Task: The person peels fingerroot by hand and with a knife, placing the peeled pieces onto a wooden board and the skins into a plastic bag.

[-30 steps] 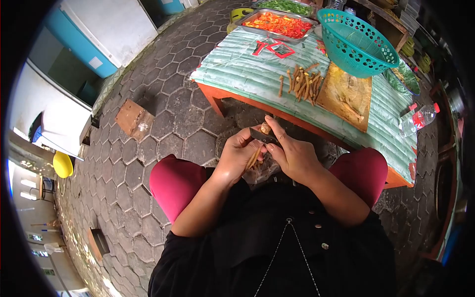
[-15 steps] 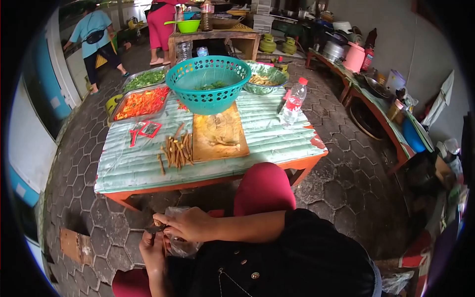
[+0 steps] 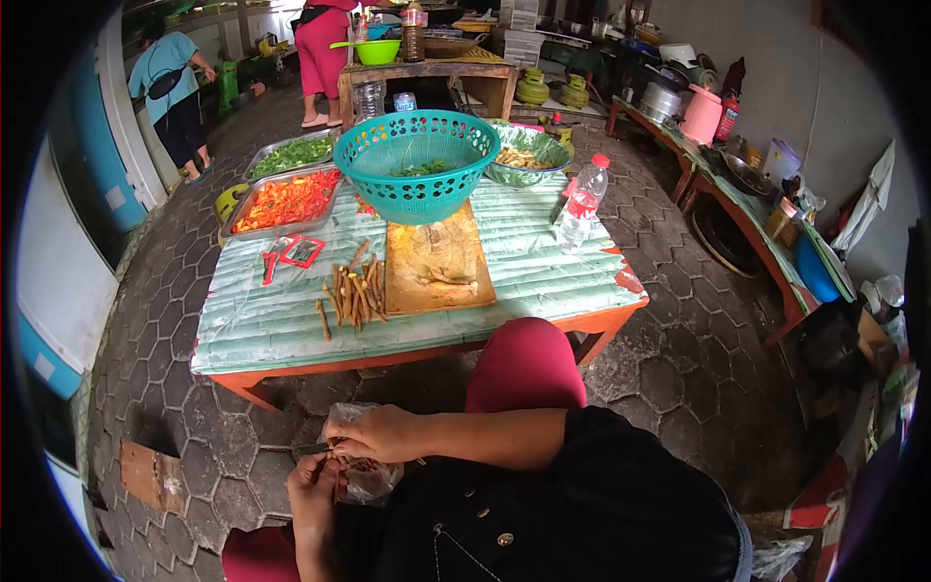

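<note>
Low over my lap, my left hand [image 3: 312, 497] is closed with its fingertips pinching a thin brown root, mostly hidden by the fingers. Just above it, my right hand [image 3: 383, 434] grips a small knife [image 3: 311, 449], whose dark blade points left across the root. Beneath both hands lies a clear plastic bag [image 3: 369, 485] with brown scraps in it. On the low table [image 3: 262, 344] ahead, a pile of brown finger-shaped roots [image 3: 355, 291] sits beside a wooden cutting board [image 3: 436, 257]. A pale root piece [image 3: 448, 279] rests on the board.
A teal basket [image 3: 417, 199] with greens overlaps the board's far end. Trays of sliced red peppers [image 3: 286, 202] and chopped greens [image 3: 291, 153] stand left; a patterned bowl [image 3: 529, 175] and plastic bottle [image 3: 582, 206] stand right. Two other people are in the background.
My right hand has tipped slightly and the knife blade now shows further left. Both hands stay close together. The person in the blue shirt has turned and bent at the far left.
</note>
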Tool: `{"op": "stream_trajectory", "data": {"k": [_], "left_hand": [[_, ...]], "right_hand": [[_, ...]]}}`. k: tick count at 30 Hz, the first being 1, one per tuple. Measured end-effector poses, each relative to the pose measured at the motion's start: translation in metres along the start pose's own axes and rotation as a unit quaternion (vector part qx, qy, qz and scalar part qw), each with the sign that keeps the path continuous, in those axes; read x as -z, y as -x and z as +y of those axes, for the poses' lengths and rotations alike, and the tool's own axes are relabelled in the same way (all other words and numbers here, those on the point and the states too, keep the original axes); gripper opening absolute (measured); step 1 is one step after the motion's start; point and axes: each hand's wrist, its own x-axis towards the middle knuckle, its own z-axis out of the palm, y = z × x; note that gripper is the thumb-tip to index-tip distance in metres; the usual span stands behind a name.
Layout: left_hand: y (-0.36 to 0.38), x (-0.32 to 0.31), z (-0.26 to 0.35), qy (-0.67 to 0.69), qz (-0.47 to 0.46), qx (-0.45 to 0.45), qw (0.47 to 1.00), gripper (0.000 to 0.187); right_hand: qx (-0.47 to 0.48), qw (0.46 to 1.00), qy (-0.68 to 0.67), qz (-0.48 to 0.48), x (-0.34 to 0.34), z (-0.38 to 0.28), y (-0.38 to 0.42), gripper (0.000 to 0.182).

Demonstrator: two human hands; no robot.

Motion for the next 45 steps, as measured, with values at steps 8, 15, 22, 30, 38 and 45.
{"op": "stream_trajectory", "data": {"k": [8, 15, 22, 30, 38, 45], "left_hand": [[0.004, 0.008, 0.011, -0.021, -0.059, 0.013, 0.998, 0.018], [0.007, 0.023, 0.014, -0.004, -0.085, 0.014, 0.996, 0.023], [0.001, 0.024, 0.01, 0.172, 0.054, 0.019, 0.983, 0.034], [-0.013, 0.031, 0.0, 0.245, 0.075, -0.047, 0.965, 0.017], [-0.014, 0.026, -0.003, 0.309, 0.028, -0.025, 0.95, 0.014], [-0.013, 0.014, -0.004, 0.391, 0.001, 0.001, 0.92, 0.013]], "right_hand": [[0.071, 0.987, -0.137, 0.035, -0.032, 0.03, -0.009, 0.028], [-0.144, 0.897, -0.414, -0.058, -0.004, 0.017, -0.007, 0.033], [-0.028, 0.994, -0.084, 0.069, -0.033, 0.036, -0.004, 0.043], [-0.102, 0.974, -0.201, 0.003, -0.011, -0.004, 0.0, 0.039], [0.003, 1.0, -0.03, -0.006, -0.012, -0.015, 0.002, 0.053], [0.048, 0.998, -0.028, 0.025, -0.016, -0.014, -0.005, 0.055]]}}
